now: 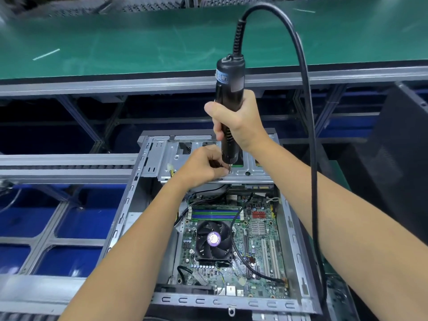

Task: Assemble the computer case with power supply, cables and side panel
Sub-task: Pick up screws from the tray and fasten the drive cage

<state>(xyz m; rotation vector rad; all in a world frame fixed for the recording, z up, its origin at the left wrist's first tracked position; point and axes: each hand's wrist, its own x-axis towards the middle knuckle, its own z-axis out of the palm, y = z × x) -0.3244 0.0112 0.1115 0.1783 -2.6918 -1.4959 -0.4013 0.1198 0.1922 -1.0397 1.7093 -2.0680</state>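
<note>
An open grey computer case (120, 218) lies flat in front of me, showing its green motherboard (261, 251) and a black CPU fan (214, 240). A silver drive bracket (252, 172) spans the far end of the case. My right hand (238, 122) grips a black electric screwdriver (229, 89) upright, its tip down on the bracket. My left hand (203, 164) pinches a small screw at the tip of the bit; the screw itself is mostly hidden by my fingers. A thick black cord (308, 112) arcs from the top of the screwdriver down my right side.
A green conveyor belt (139, 42) runs across the far side behind a grey metal rail (92, 85). Blue bins (69, 221) sit below a metal frame on the left. A dark panel (398, 144) leans at the right edge.
</note>
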